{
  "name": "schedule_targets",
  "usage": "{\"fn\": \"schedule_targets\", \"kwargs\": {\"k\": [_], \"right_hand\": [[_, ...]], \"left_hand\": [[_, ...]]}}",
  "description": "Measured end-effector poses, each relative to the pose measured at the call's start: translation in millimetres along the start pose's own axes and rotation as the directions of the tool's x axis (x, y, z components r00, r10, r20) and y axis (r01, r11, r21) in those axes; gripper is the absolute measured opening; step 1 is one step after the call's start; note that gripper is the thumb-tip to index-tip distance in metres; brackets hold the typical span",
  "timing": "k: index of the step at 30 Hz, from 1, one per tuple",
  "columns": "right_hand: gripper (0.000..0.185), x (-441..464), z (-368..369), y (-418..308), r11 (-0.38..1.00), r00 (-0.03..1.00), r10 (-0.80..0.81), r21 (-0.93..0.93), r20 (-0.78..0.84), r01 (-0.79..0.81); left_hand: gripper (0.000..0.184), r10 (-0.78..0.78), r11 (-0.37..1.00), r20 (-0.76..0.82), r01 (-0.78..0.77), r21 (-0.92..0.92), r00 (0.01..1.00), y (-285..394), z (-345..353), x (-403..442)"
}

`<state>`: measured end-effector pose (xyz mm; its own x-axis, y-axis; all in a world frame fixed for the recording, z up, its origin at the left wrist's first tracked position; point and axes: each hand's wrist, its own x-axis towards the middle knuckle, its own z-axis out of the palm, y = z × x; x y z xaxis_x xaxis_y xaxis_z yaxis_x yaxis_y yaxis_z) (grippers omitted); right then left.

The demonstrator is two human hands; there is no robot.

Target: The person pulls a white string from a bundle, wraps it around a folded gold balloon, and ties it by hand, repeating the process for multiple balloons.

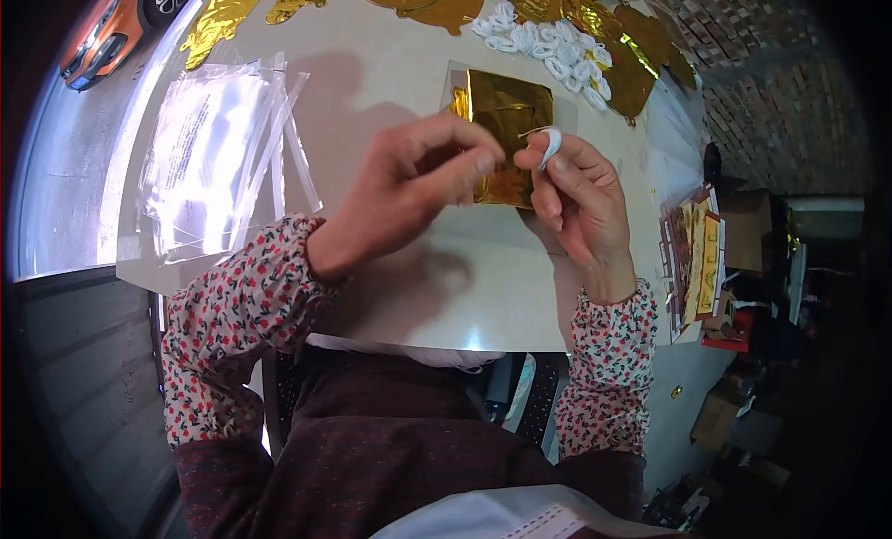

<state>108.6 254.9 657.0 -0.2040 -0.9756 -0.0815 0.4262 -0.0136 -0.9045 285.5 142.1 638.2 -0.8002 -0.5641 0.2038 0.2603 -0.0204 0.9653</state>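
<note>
A small coil of white ribbon point(550, 147) is pinched between the thumb and index finger of my right hand point(590, 200), with a thin end sticking out to the left. My left hand point(409, 181) is just to its left, thumb and fingers drawn together; whatever they may hold is too small to make out. Below both hands a folded gold foil piece point(511, 102) lies on the table, partly over a clear plastic sleeve point(454, 79). Beyond it is a pile of white ribbon coils point(548, 46).
Clear plastic bags point(209, 158) are stacked on the table point(390, 307) at the left. Flat gold foil balloons point(427, 2) line the far edge. At the right stand a printed cardboard piece point(697, 260) and boxes. A brick wall point(771, 93) rises beyond; an orange car point(107, 37) is outside.
</note>
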Motion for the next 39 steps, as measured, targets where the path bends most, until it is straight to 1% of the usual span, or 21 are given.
{"fn": "schedule_targets", "kwargs": {"k": [1,4,5,8,9,10,12,15,18,21,24,27,30,33,37,39], "right_hand": [[0.023,1,1,-1,0.999,1.000,0.016,-0.035,0.027,-0.015],[0.022,-9,9,8,0.998,0.995,0.048,0.024,0.090,-0.050],[0.022,-9,9,9,0.997,0.994,0.046,0.050,0.102,-0.051],[0.022,-11,7,8,0.994,0.991,0.033,0.103,0.129,-0.046],[0.022,-13,7,8,0.993,0.991,0.027,0.112,0.134,-0.042],[0.022,-12,7,8,0.992,0.990,0.017,0.122,0.140,-0.034],[0.024,-12,7,8,0.998,0.991,0.010,0.062,0.135,-0.019],[0.026,-13,9,8,1.000,0.995,-0.002,-0.007,0.096,0.003],[0.027,-12,15,10,0.999,0.998,-0.028,-0.034,0.064,0.031],[0.027,-12,16,11,0.999,0.998,-0.001,-0.045,0.067,0.004],[0.027,-18,18,14,1.000,0.996,0.013,-0.030,0.090,-0.011],[0.027,-20,16,12,0.999,0.991,0.029,0.030,0.128,-0.033],[0.026,-22,16,11,0.997,0.990,0.026,0.062,0.142,-0.035],[0.026,-22,14,8,0.997,0.990,0.008,0.069,0.142,-0.018],[0.025,-23,17,7,0.999,0.994,0.012,0.038,0.108,-0.017],[0.025,-21,11,12,1.000,0.991,0.025,-0.016,0.133,-0.023]], "left_hand": [[0.019,0.012,0.998,-0.013,-0.012,-0.065,1.000,-1,-3,2],[0.029,0.089,0.996,-0.011,-0.090,-0.026,0.996,-7,2,-6],[0.036,0.068,0.998,0.065,-0.068,-0.002,0.996,-9,2,-6],[0.036,0.019,0.996,0.134,-0.008,-0.085,0.991,-9,10,-9],[0.036,-0.037,0.992,0.126,0.052,-0.114,0.991,-10,12,-11],[0.029,-0.073,0.991,0.111,0.084,-0.104,0.991,-11,11,-11],[0.018,-0.146,0.984,0.085,0.154,-0.087,0.986,-14,10,-10],[0.013,-0.029,0.981,0.021,0.025,0.194,0.999,-14,8,-12],[0.013,-0.058,0.998,0.037,0.057,0.033,0.998,-13,14,-13],[0.019,-0.240,0.964,0.131,0.252,-0.088,0.962,-9,12,-9],[0.031,-0.121,0.990,-0.009,0.122,0.064,0.993,-22,8,-18],[0.030,-0.039,0.999,-0.085,0.036,-0.040,0.996,-24,13,-18],[0.029,-0.079,0.978,-0.002,0.077,-0.191,0.997,-17,23,-17],[0.026,-0.195,0.962,0.140,0.217,-0.164,0.971,-14,16,-17],[0.024,-0.223,0.972,0.104,0.229,-0.049,0.969,-11,15,-18],[0.023,-0.242,0.970,0.100,0.244,-0.012,0.965,-8,19,-19]]}}
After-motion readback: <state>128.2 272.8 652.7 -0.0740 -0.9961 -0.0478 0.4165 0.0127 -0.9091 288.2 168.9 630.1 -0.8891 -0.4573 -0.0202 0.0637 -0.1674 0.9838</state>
